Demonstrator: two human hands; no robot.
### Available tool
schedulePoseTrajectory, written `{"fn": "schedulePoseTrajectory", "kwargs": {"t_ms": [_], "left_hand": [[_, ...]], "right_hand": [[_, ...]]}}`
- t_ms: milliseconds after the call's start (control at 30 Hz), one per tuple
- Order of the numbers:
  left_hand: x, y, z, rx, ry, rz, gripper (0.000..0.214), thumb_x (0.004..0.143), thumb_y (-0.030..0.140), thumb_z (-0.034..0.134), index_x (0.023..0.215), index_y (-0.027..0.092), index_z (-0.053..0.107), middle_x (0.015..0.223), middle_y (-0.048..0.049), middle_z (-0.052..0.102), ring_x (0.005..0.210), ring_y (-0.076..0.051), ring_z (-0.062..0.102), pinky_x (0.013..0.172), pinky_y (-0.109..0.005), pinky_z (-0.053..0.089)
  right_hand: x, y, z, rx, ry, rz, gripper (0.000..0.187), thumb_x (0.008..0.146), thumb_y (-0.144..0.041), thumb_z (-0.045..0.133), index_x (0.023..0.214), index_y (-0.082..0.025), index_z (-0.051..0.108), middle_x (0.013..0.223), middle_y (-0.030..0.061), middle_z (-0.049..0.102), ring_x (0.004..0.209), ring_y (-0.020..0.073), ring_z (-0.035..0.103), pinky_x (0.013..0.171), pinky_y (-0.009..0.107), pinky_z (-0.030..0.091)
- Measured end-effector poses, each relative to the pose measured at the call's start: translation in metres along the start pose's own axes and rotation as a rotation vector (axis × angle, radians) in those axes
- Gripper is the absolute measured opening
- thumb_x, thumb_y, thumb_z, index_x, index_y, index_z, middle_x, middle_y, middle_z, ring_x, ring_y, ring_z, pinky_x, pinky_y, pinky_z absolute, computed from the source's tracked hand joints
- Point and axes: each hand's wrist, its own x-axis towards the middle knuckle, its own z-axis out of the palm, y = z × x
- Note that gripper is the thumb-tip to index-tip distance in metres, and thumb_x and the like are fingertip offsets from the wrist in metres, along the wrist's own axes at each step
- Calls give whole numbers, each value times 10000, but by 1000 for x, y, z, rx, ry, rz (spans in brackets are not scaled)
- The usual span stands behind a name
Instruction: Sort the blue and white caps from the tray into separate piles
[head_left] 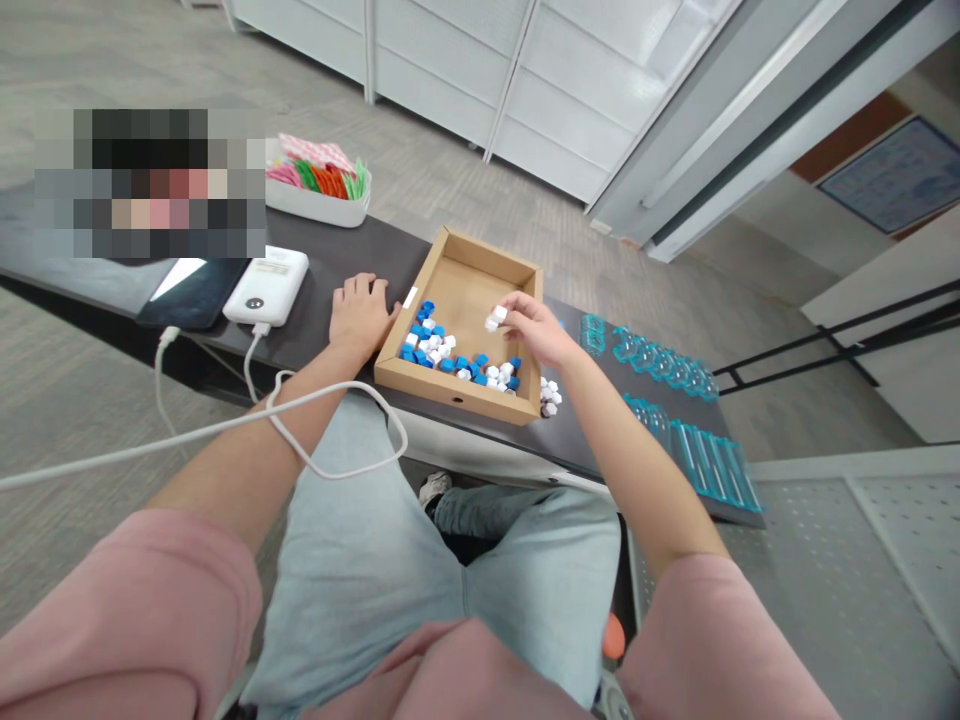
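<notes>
A shallow cardboard box (487, 392) sits on the dark table before me, with several blue pieces (426, 357) and white pieces (433, 345), small and many-sided, along its near and left sides. Over the box, my right hand (534, 328) pinches white many-sided pieces (496, 318) between thumb and fingers; their exact number is unclear. My left hand (361, 318) lies flat on the table, fingers spread, its thumb by the box's left wall. Outside the right wall is a small cluster of white pieces (550, 397).
Left on the table (330, 245) are a white power bank (268, 287) with a cable (330, 400) looping over my left forearm, a dark tablet (195, 292), and a white basket (322, 207) of colourful sticks. Clear teal plastic trays (664, 362) stand at the right.
</notes>
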Motion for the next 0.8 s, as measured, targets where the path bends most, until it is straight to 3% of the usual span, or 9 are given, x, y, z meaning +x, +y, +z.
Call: {"fn": "schedulePoseTrajectory", "kwargs": {"t_ms": [133,333,433,567,667,800], "left_hand": [[-1,1,-2,5,-1,0,691,1088,368,455,1687,88,654,1800,-302,563,1648,-484,506,1341,-613,409],[-1,1,-2,5,2,-3,675,1079,360,472,1684,131,665,1793,-282,577,1633,-481,513,1333,-615,412],[-1,1,-2,16,1,-6,683,1076,360,473,1693,133,657,1797,-280,572,1638,-481,505,1336,-611,412],[-1,1,-3,21,-6,-4,687,1077,361,466,1694,124,653,1797,-290,566,1640,-489,503,1335,-621,413],[-1,2,-4,23,-20,-1,695,1083,358,450,1694,91,644,1802,-311,549,1642,-497,502,1334,-630,414],[-2,4,-7,25,-19,-8,694,1084,357,447,1695,97,646,1802,-309,551,1643,-500,503,1335,-633,417]], "right_hand": [[3,-1,1,208,107,112,387,754,-458,870,1008,-298,625,991,-32,733,910,173,748,715,246,542],[3,5,-1,125,160,74,347,814,-384,780,1142,-316,688,1017,-31,745,815,148,685,687,241,527],[5,11,-1,49,141,37,273,852,-376,729,1110,-296,688,1079,-4,756,807,147,671,699,255,523],[4,14,4,-291,70,-49,200,954,-345,653,1125,-263,718,1118,45,765,898,205,692,830,342,598],[-3,9,12,-713,-56,-157,291,977,-267,663,1235,-211,783,1300,123,761,1065,276,731,1018,434,620],[-13,1,20,-1137,-142,-123,422,1045,-214,654,1441,-180,796,1496,208,706,1211,370,769,1095,500,592]]}}
